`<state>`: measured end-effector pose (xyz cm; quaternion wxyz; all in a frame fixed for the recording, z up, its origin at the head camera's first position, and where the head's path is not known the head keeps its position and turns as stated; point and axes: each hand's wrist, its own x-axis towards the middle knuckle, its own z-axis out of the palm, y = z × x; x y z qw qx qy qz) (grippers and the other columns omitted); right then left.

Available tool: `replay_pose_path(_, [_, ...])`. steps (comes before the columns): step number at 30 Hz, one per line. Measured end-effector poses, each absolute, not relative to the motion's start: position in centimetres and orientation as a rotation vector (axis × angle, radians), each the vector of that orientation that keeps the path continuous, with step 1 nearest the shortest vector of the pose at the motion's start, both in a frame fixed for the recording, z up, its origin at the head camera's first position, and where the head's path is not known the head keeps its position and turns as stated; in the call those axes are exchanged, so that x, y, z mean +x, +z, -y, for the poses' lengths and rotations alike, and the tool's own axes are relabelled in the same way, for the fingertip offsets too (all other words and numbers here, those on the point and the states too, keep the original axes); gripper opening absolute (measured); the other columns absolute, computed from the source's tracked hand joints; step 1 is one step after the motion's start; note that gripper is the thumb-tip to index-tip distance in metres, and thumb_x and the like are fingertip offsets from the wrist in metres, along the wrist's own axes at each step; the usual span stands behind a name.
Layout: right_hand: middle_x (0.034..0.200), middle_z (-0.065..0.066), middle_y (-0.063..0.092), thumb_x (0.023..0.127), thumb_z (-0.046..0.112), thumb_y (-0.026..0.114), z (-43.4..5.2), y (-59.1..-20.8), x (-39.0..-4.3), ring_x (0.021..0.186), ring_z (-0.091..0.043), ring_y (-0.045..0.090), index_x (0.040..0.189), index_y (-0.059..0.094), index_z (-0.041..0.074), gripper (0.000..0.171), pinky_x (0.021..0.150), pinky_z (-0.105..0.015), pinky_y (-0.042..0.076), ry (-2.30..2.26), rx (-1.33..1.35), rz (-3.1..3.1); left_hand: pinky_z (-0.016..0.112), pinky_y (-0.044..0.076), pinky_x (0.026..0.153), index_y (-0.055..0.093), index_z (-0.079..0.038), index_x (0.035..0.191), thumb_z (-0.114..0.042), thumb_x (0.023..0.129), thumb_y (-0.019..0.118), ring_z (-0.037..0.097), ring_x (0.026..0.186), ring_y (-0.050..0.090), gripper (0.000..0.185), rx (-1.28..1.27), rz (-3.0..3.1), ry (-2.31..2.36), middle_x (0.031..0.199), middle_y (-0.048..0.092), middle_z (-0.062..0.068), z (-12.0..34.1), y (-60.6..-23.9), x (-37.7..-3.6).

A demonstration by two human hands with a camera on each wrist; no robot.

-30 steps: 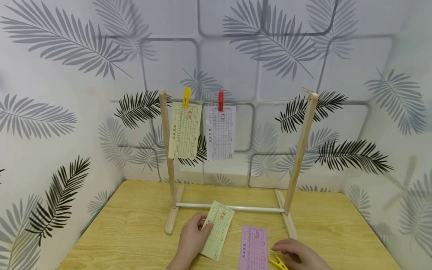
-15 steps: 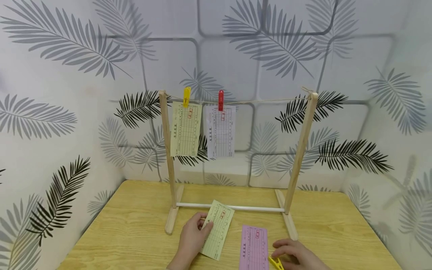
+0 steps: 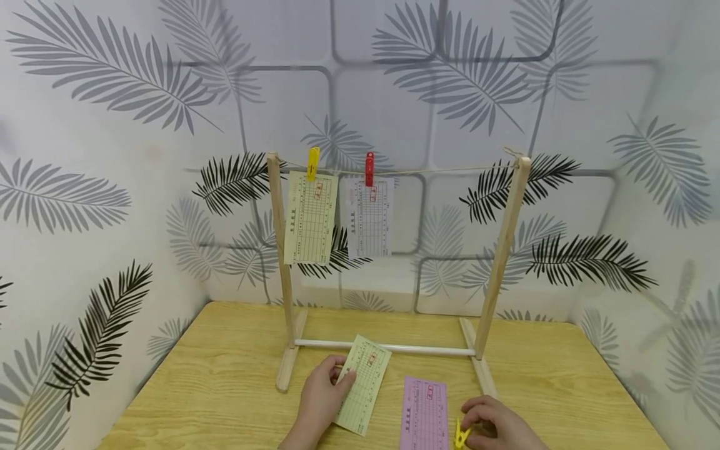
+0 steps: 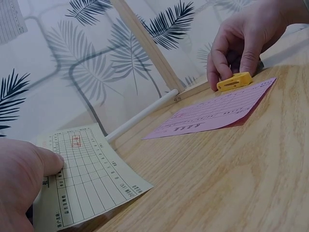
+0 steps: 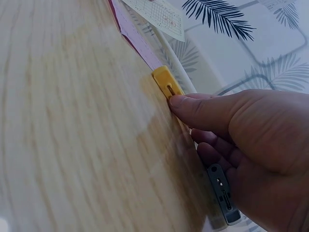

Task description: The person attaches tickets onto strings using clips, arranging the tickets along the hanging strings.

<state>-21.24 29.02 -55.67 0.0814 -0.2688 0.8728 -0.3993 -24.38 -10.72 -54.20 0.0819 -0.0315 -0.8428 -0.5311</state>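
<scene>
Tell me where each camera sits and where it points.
Head: on the head, facing forward and down at the wooden rack; left fingers and right fingers show.
Left wrist: faces across the table, past the green slip; both hands' fingers show.
Right wrist: faces along the table at the yellow clip; right fingers show.
Shared: both wrist views include the pink slip.

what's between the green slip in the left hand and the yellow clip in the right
The pink slip on the table lies between the green slip and yellow clip, seen in the head view.
</scene>
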Motion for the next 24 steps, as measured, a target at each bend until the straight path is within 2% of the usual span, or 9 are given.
replay_pose_path(5, [0.129,-0.008,0.065,0.100,0.016,0.082,-28.2,-54.1,-20.2,0.113,-0.008,0.060,0.100,0.076,0.021,0.008,0.093,-0.022,0.052,-1.214,-0.720,-2.611,0.027,0.046,0.066,0.075,-0.010,0.122,-0.019,0.101,0.083,0.014,0.077,0.057,0.024,-0.093,2.522,-1.584,0.088,0.071,-0.005,10.7,-54.3,-24.4])
replay_pose_path(10, [0.126,-0.008,0.064,0.099,0.019,0.084,-27.9,-54.2,-20.1,0.106,-0.002,0.060,0.098,0.074,0.017,0.010,0.088,-0.023,0.056,-1.256,-0.659,-2.607,0.028,0.046,0.067,0.075,-0.010,0.123,-0.019,0.101,0.083,0.014,0.077,0.057,0.024,-0.099,2.529,-1.580,0.088,0.072,-0.005,10.7,-54.3,-24.3])
replay_pose_path(15, [0.118,-0.006,0.064,0.098,0.018,0.086,-28.0,-54.1,-20.0,0.100,-0.003,0.061,0.116,0.069,0.007,0.027,0.084,-0.025,0.056,-1.291,-0.645,-2.585,0.028,0.045,0.066,0.075,-0.009,0.124,-0.019,0.102,0.083,0.015,0.077,0.056,0.026,-0.100,2.529,-1.580,0.087,0.067,-0.004,10.7,-54.3,-24.2])
replay_pose_path(19, [0.123,-0.008,0.066,0.099,0.021,0.085,-28.5,-54.6,-20.4,0.104,-0.003,0.062,0.137,0.065,-0.003,0.049,0.086,-0.026,0.057,-1.275,-0.735,-2.581,0.027,0.045,0.066,0.075,-0.009,0.123,-0.018,0.101,0.083,0.015,0.076,0.055,0.025,-0.102,2.523,-1.580,0.086,0.065,-0.003,10.7,-54.2,-24.2])
replay_pose_path(21, [0.129,-0.009,0.066,0.100,0.025,0.084,-29.0,-55.6,-21.0,0.107,-0.002,0.062,0.143,0.065,-0.004,0.055,0.088,-0.026,0.057,-1.265,-0.793,-2.582,0.027,0.045,0.066,0.075,-0.009,0.123,-0.018,0.101,0.083,0.015,0.076,0.055,0.025,-0.107,2.518,-1.585,0.086,0.065,-0.003,10.7,-54.2,-24.2])
replay_pose_path(24, [0.132,-0.008,0.065,0.102,0.029,0.083,-29.8,-57.3,-22.1,0.109,0.000,0.061,0.142,0.069,0.000,0.051,0.088,-0.024,0.057,-1.257,-0.829,-2.570,0.028,0.045,0.065,0.075,-0.008,0.124,-0.018,0.101,0.083,0.015,0.076,0.055,0.026,-0.116,2.514,-1.587,0.086,0.066,-0.003,10.7,-54.1,-24.2])
